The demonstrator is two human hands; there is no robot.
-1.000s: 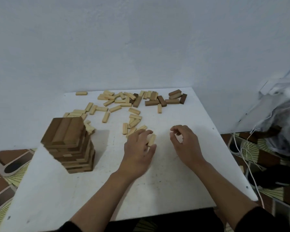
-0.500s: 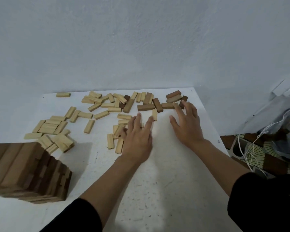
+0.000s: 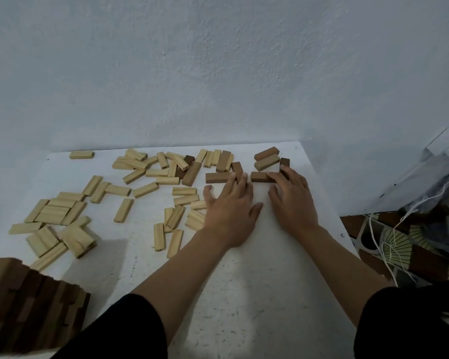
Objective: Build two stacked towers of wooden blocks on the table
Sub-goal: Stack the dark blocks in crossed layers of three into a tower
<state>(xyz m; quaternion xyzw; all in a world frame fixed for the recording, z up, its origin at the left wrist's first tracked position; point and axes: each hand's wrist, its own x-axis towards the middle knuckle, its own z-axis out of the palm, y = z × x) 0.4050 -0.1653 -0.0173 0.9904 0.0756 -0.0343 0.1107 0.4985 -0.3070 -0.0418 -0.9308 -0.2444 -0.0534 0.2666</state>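
Your two hands lie flat on the table (image 3: 244,294), fingers straight, gripping nothing, well apart from the finished dark tower (image 3: 29,304) and diagonally beyond it. Your left hand (image 3: 231,211) reaches one brown block (image 3: 217,178), and your right hand (image 3: 292,200) reaches a second brown block (image 3: 259,176). Both blocks lie just ahead of the fingertips, long axes crosswise to your fingers and roughly in line. Whether the fingertips press on them or merely touch is unclear. Pale blocks (image 3: 140,177) lie scattered between the tower and your left hand.
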